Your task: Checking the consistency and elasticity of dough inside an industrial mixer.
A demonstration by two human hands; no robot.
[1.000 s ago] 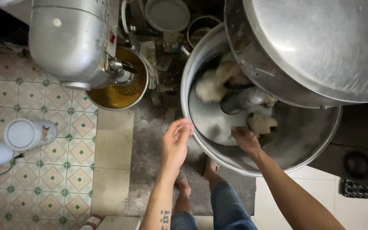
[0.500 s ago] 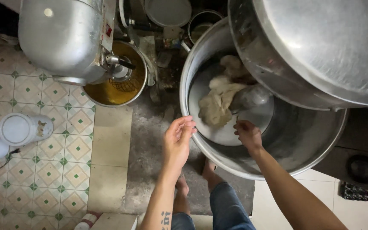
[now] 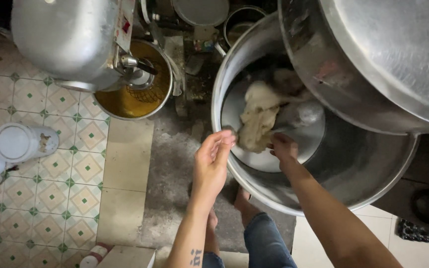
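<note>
A large steel mixer bowl (image 3: 274, 191) stands in front of me on the floor. Inside it a pale lump of dough (image 3: 256, 119) hangs stretched against the metal dough hook (image 3: 301, 114). My right hand (image 3: 284, 148) reaches into the bowl, its curled fingers against the dough's lower right edge; I cannot tell whether it grips. My left hand (image 3: 213, 160) hovers at the bowl's near left rim, fingers loosely together and bent, with nothing in them.
The big mixer's steel head (image 3: 388, 59) overhangs the bowl's right side. To the left a smaller mixer (image 3: 70, 39) stands over a bowl of yellow batter (image 3: 125, 101) with a whisk. A white plastic jar (image 3: 21, 141) sits on the tiled floor. My bare feet (image 3: 244, 203) are below the bowl.
The dough has swung round inside the bowl toward the near left. My right hand has moved left onto it. My left hand has stayed at the rim.
</note>
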